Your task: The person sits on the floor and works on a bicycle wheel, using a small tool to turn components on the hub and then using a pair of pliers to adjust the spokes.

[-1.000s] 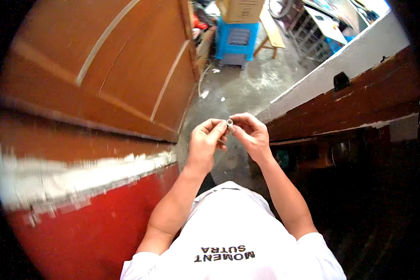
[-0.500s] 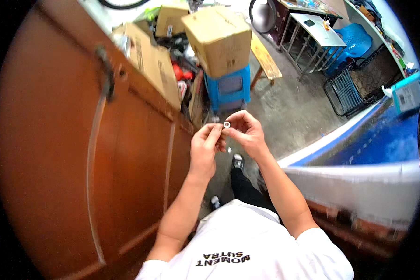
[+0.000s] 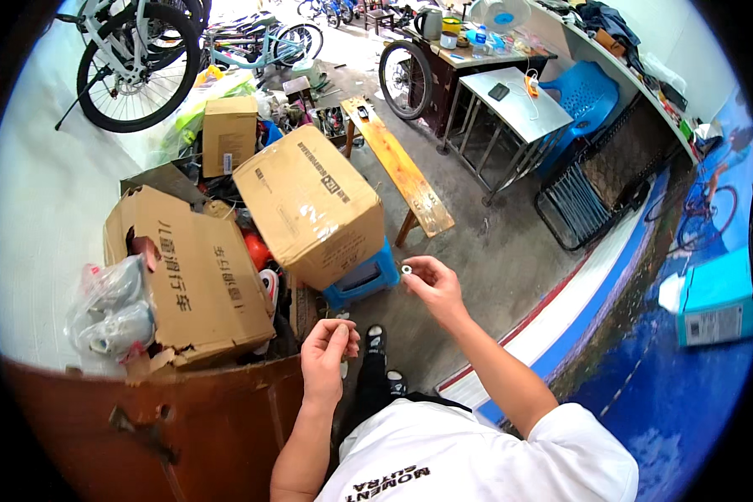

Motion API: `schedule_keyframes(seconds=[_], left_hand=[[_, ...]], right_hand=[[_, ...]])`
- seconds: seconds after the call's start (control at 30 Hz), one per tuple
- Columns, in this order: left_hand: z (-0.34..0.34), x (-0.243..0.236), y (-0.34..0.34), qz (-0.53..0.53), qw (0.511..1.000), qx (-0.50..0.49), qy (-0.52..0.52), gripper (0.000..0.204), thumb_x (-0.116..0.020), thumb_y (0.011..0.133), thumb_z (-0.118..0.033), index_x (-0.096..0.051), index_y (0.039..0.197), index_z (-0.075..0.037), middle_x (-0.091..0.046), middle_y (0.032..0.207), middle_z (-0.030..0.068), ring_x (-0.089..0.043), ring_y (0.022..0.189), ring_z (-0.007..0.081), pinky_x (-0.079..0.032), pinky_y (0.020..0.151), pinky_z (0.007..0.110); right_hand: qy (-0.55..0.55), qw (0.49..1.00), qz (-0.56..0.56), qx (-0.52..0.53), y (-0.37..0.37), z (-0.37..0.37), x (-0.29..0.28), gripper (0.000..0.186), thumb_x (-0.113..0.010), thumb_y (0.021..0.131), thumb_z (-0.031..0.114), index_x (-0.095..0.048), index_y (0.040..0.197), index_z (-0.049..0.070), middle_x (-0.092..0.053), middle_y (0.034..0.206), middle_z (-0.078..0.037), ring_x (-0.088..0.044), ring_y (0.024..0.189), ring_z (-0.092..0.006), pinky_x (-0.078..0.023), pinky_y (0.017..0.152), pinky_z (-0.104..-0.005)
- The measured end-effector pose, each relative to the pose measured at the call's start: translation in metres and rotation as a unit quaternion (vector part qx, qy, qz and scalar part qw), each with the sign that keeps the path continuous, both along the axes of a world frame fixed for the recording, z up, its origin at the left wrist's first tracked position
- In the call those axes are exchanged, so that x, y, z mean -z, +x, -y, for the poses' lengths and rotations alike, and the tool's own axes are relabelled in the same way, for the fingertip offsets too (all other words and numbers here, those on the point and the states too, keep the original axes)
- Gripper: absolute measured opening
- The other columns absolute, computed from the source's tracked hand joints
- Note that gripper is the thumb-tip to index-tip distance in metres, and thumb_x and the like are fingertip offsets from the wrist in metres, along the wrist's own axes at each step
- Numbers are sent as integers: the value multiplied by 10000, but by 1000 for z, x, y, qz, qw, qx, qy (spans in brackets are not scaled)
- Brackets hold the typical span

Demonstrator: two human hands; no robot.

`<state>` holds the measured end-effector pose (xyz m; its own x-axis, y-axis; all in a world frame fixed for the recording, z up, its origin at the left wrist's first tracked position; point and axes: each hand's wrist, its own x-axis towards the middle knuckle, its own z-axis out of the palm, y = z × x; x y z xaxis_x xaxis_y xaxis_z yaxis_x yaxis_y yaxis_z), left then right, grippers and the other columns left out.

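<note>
My right hand is raised in front of me and pinches a small round metal part between thumb and fingertips. My left hand hangs lower and closer to my body, its fingers curled around something small that I cannot make out. The two hands are apart. Below them I see my dark trousers and black shoes on the concrete floor.
Large cardboard boxes sit on a blue stool and to the left. A wooden bench, metal tables, a blue chair and bicycles stand further off. A brown wooden panel is at lower left.
The view has swung away from the wooden door toward the room. My hands, which were together at the small part, have separated; the right one keeps the part and the left one has dropped.
</note>
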<state>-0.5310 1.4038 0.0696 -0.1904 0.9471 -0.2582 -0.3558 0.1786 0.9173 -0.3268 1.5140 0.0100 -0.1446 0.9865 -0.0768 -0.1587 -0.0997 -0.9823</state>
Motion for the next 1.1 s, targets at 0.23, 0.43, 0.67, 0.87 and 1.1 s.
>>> schedule_keyframes(seconds=[0.23, 0.43, 0.67, 0.87, 1.1], left_hand=[[-149, 20, 49, 13, 983, 183, 22, 151, -574, 1005, -137, -645, 1022, -5, -654, 881, 42, -587, 766, 85, -480, 708, 243], [-254, 20, 123, -1, 962, 272, -4, 176, -574, 1016, -181, -647, 1037, -23, -656, 898, 25, -589, 782, 79, -486, 713, 247], [-388, 73, 215, -19, 970, 237, -45, 177, -574, 1014, -184, -650, 1027, -25, -661, 876, 23, -599, 773, 88, -491, 701, 248], [-478, 122, 337, 26, 972, 116, -202, 181, -595, 999, -206, -660, 1030, -40, -673, 886, 22, -614, 760, 93, -502, 701, 249], [-574, 64, 379, -129, 988, 70, -38, 161, -582, 994, -134, -656, 1042, 2, -690, 885, 43, -635, 800, 95, -519, 738, 257]], right_hand=[[-24, 986, 47, 157, 60, -47, -1, 222, -693, 896, 24, -651, 1113, 21, -663, 927, 2, -587, 789, -53, -481, 701, -210], [-33, 974, 73, 210, 144, -95, 22, 212, -687, 892, -7, -645, 1099, 10, -649, 898, 6, -585, 774, -57, -476, 702, -210], [-36, 987, 30, 153, 230, -247, 69, 211, -689, 890, -9, -649, 1096, 22, -637, 884, 17, -572, 760, -49, -464, 674, -205], [2, 988, 149, 45, 359, -382, 60, 209, -739, 842, 14, -673, 1040, 12, -678, 845, -13, -623, 768, -71, -509, 697, -233], [17, 982, 168, -88, 418, -544, 60, 208, -740, 848, 43, -667, 1040, 10, -679, 825, -15, -619, 731, -68, -507, 652, -239]])
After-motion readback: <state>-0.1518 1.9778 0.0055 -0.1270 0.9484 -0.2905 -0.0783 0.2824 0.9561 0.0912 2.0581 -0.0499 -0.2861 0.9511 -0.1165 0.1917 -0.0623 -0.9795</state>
